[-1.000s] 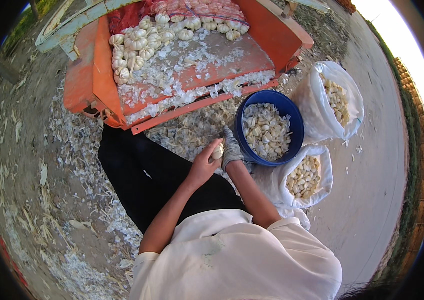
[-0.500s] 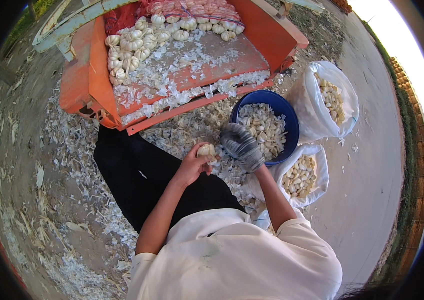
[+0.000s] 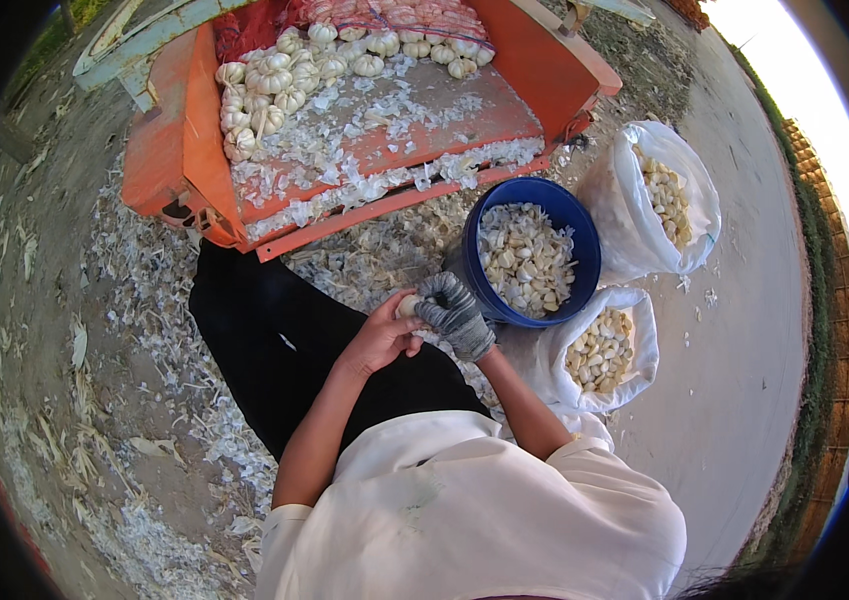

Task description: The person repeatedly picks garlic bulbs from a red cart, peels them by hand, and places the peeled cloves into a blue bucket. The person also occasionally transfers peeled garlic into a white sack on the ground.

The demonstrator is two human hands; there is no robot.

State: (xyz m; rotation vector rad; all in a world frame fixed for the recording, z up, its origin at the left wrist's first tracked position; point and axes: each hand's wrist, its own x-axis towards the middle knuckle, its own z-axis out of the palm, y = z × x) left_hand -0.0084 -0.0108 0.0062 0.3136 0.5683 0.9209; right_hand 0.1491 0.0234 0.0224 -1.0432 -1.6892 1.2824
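Note:
Over my black-trousered leg, my bare left hand [image 3: 381,337] is closed around a pale garlic bulb [image 3: 407,306]. My right hand [image 3: 453,313], in a grey striped glove, presses its curled fingers against the same bulb from the right side. The fingers hide much of it. Just beyond the glove stands a blue bucket [image 3: 587,215], part filled with garlic cloves [image 3: 526,262] and loose skins.
An orange metal bed [image 3: 534,85] ahead holds a heap of whole garlic bulbs [image 3: 269,88], papery skins and a red mesh sack [image 3: 419,20]. Right of the bucket stand two white sacks of cloves, a larger one [image 3: 609,225] and a smaller one [image 3: 648,350]. Skins litter the ground.
My right hand has moved left from the bucket's edge to the garlic bulb and closed on it. My left hand still holds the bulb, now partly covered by the glove.

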